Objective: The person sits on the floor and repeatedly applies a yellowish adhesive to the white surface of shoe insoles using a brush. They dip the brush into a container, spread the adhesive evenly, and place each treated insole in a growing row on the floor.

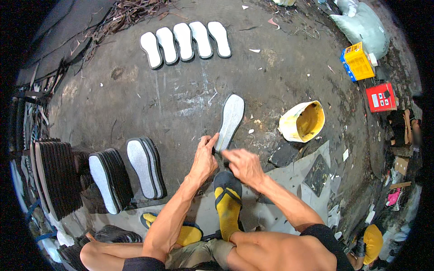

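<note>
We take the stained white tub (289, 121) as reference; it sits on the dark floor (126, 104) with its mouth facing up and to the right.

Work piece: one white-topped sole (233, 118), lying to the left of the tub, slightly slanted, its wider far end pointing away from us.

Left hand (205, 156): left of the tub and nearer to us, touching the sole's left edge close to its narrow end. We note the index finger extended, the other fingers bent; we cannot tell whether they grip the sole or only steady it.

Right hand (245, 167): between the left hand and the tub, on our side of both, back of the hand upward, fingers curled toward the sole's near end. The fingertips are blurred; we cannot tell whether they pinch anything.

Nearer than the tub and to its left we see a foot in a yellow sock (227, 214) and a dark sandal (221, 179).

Surroundings: five white-topped soles (182, 40) in a row, beyond the tub and left; stacked soles (142, 169) with grey tops and a dark stack (56, 180), well left of it; a yellow box (359, 63) and red box (379, 98), to its right.
</note>
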Demonstrator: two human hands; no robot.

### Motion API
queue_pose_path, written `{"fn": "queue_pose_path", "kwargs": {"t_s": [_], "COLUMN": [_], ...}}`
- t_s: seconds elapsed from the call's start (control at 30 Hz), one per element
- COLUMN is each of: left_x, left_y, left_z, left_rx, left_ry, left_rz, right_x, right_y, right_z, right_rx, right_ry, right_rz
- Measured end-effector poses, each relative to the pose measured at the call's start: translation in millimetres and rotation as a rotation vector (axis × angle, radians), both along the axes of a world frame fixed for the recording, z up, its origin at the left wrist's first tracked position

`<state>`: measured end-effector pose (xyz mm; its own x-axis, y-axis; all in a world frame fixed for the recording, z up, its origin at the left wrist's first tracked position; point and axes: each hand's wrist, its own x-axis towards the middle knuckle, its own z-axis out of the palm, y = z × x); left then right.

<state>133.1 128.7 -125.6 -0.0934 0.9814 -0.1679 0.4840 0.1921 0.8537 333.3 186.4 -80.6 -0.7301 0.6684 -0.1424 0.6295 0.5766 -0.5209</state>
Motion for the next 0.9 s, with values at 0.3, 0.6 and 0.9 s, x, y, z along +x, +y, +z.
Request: {"fn": "queue_pose_path", "kwargs": {"t_s": [0.3, 0.6, 0.9], "left_x": [33.9, 26.0, -7.7], "left_y": [-2.3, -10.6, -14.8], "left_z": [-0.8, -0.1, -6.3], "left_rx": [0.055, 0.035, 0.139], "left_ry": [0.141, 0.085, -0.103], "left_rz": [0.173, 0.158, 0.518], "right_x": [-56.7, -42.9, -17.1], "right_y": [148.6, 139.0, 9.4], "right_z": [-5.9, 7.2, 1.9], "right_rx": [0.357, 0.340, -0.046], "right_ry": [-0.002, -0.015, 0.279], "right_rz": [0.020, -0.148, -0.321]}}
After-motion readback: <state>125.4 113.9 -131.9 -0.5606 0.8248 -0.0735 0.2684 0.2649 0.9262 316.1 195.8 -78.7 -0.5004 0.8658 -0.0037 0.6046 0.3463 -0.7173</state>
